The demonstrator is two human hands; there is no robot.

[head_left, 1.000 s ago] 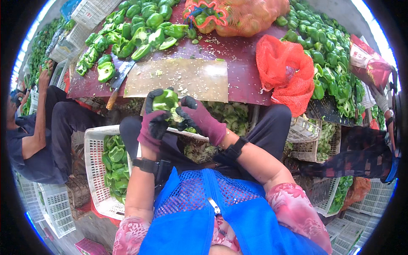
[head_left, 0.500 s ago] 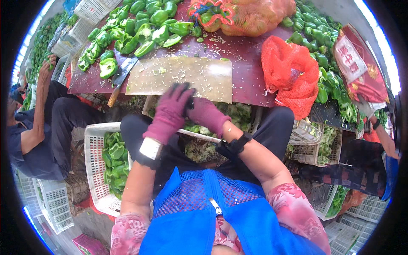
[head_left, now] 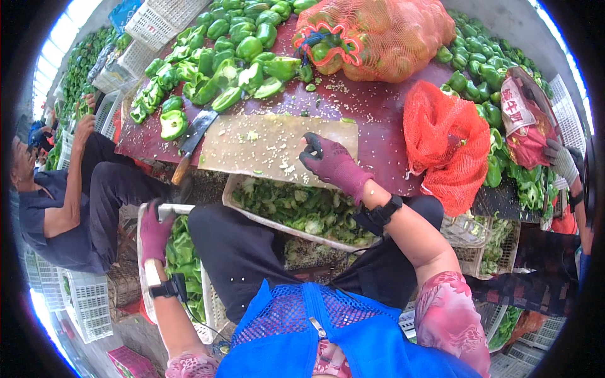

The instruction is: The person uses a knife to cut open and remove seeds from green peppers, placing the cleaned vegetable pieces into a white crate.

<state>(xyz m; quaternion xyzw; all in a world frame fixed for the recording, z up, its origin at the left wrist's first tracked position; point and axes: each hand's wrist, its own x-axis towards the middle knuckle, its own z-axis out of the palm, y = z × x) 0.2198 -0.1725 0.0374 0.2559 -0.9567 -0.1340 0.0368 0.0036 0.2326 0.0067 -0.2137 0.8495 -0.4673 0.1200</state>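
Observation:
Both hands wear purple gloves with dark fingertips. My right hand (head_left: 334, 164) is over the right part of a tan cutting board (head_left: 242, 142) scattered with pale seeds; its fingers are loosely bent and apart, with nothing visible in them. My left hand (head_left: 155, 234) reaches to the far left corner of a white plastic crate (head_left: 146, 277) holding green peppers (head_left: 186, 264). Thumb and fingers are apart there; whether they touch the rim is unclear. A knife (head_left: 198, 133) with a wooden handle lies left of the board, its handle past the table edge.
Whole and cut green peppers (head_left: 249, 47) pile on the dark red table (head_left: 378, 135). Behind stands a full orange net bag (head_left: 391, 38); an orange-red net (head_left: 441, 138) lies at right. A crate of pepper scraps (head_left: 296, 208) sits below the board. Other people (head_left: 60, 214) are either side.
My hands, together at the board's near edge before, are now apart. The left went down and left to the crate; the right moved right over the board. The whole view shifted slightly.

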